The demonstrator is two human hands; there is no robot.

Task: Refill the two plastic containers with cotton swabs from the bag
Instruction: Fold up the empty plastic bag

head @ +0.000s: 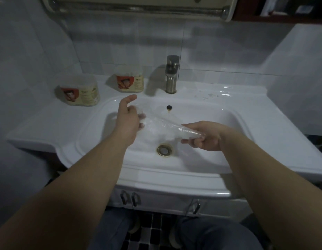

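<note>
The clear plastic bag (162, 124) is held stretched above the sink (212, 118), its wide end gripped by the left hand (128, 121) and its narrow end pinched by the right hand (203, 137). The near swab container (79, 93) and far swab container (130, 82) are set on the counter behind the left hand.

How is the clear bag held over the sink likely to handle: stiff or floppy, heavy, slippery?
Probably floppy: the bag creases and bunches between the left hand and right hand. Likely light, as little shows inside its see-through film. The glossy film may be slippery, so the right hand's grip on the bunched end seems sensible.
</note>
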